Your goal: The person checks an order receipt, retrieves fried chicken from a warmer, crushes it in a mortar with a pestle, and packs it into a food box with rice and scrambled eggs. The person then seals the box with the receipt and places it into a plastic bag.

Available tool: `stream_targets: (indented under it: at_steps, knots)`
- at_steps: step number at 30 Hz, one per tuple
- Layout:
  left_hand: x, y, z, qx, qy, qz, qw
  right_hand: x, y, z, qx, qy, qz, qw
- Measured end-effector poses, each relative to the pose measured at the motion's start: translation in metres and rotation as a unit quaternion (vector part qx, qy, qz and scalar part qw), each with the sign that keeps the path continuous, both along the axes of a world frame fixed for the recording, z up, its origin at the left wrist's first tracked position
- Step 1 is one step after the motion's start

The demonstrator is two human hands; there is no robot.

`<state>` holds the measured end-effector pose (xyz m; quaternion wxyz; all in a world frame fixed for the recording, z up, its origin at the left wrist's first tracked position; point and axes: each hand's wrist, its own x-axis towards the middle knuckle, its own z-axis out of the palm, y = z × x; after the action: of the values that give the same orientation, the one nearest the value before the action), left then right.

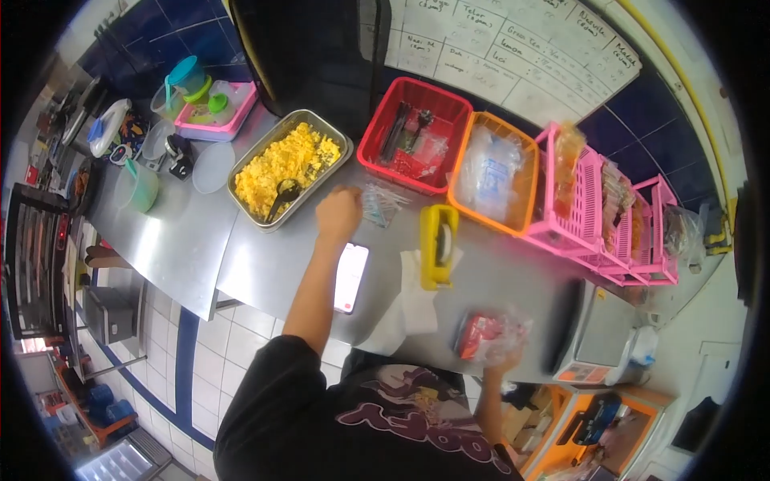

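Observation:
Above the metal table, my left hand (339,212) is closed beside a clear packet of thin sticks (380,204); whether anything is between its fingers is hidden. A lit phone (350,278) lies below it, partly behind my forearm. To its left stands a metal tray (346,150) of yellow scrambled food (289,164) with a black spoon (285,192). Near the table's front edge, my right hand (504,364) grips a clear plastic bag with red contents (483,335). Between the hands are a yellow tape dispenser (438,247) and white paper (411,302).
A red basket (368,152) with black utensils, an orange basket (530,188) with plastic bags and pink baskets (589,204) line the back. A grey box-shaped appliance (597,333) stands right. Cups, lids and a green jug (143,188) are at left.

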<state>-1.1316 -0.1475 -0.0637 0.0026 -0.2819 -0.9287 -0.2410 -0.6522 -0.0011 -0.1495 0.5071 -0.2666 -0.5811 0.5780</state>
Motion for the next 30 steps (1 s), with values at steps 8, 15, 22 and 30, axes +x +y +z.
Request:
stream_targets:
  at_steps: [8,15,22,30]
  knots:
    - [-0.026,0.026,-0.027,-0.203,0.084,-0.122,0.968,0.006,0.008,-0.013,-0.204,0.126,-0.045,0.97]
    - [-0.023,0.031,-0.03,-0.206,0.127,-0.166,0.956,-0.009,-0.011,0.013,-0.088,0.152,0.002,0.985]
    - [-0.019,0.028,-0.008,-0.176,0.129,-0.159,0.963,-0.003,-0.008,0.014,-0.263,0.187,-0.048,0.945]
    - [-0.017,0.028,0.02,-0.333,0.116,-0.169,0.92,0.029,-0.003,0.057,-0.143,-0.137,-0.003,0.98]
